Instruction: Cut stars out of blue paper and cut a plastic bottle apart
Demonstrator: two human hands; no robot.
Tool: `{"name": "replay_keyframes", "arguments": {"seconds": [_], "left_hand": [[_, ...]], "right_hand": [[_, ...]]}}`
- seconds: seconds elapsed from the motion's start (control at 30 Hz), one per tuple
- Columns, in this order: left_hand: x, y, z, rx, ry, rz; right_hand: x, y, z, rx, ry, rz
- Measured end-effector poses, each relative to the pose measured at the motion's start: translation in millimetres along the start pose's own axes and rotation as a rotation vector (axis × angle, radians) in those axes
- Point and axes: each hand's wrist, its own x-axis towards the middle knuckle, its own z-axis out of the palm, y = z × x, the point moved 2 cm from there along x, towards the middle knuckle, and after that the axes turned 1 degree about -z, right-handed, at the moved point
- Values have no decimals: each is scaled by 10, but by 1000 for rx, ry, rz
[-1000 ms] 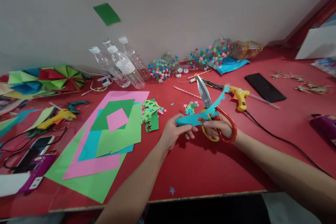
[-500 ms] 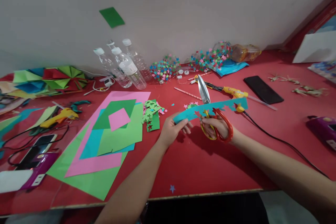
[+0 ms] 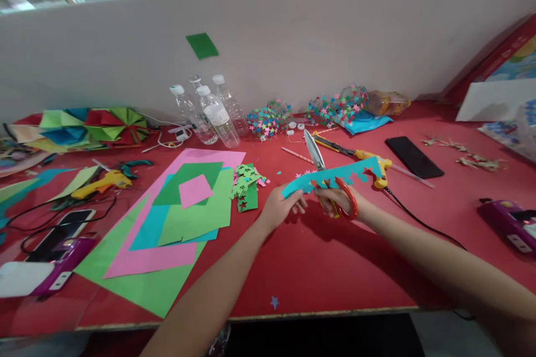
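Note:
A blue paper strip [image 3: 330, 174] with star-shaped holes along its lower edge is pinched at its left end by my left hand [image 3: 281, 207]. My right hand [image 3: 338, 201] has its fingers in the yellow and red handles of the scissors [image 3: 313, 149], whose blades point up behind the strip. Left of my left hand, star-punched green scraps [image 3: 246, 178] lie on a dark green piece. A single blue star [image 3: 274, 302] rests by the table's front edge.
Stacked coloured sheets [image 3: 196, 223] cover the left of the red table [image 3: 326, 273]. Plastic bottles [image 3: 218, 117], star-covered balls [image 3: 268, 121] and a yellow glue gun [image 3: 380, 170] stand or lie behind. A black phone [image 3: 414, 156] is at the right.
The view has tilted up slightly. My right hand and the scissors have moved a little left, closer to my left hand, and the strip is still held.

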Motion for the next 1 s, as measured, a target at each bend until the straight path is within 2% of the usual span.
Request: {"name": "replay_keyframes", "arguments": {"seconds": [0.1, 0.2, 0.33, 0.47, 0.53, 0.7, 0.87, 1.0], "left_hand": [[-40, -64, -51, 28, 60, 5], [-66, -52, -101, -35, 116, 36], [-70, -17, -191, -207, 306, 104], [-78, -4, -257, -307, 458, 142], [-90, 8, -265, -320, 498, 152], [-126, 35, -220, -338, 503, 166], [-141, 53, -217, -335, 475, 174], [-134, 72, -283, -365, 530, 171]], "right_hand": [[-24, 54, 7, 2, 13, 2], [-70, 85, 14, 44, 8, -5], [-124, 105, -12, 82, -34, 3], [-189, 43, -37, -189, -106, 49], [-233, -35, -27, -374, -132, 0], [-319, -141, 37, -647, -154, -1], [-337, -102, 71, -602, -195, 4], [-347, -78, 64, -543, -211, 7]]}}
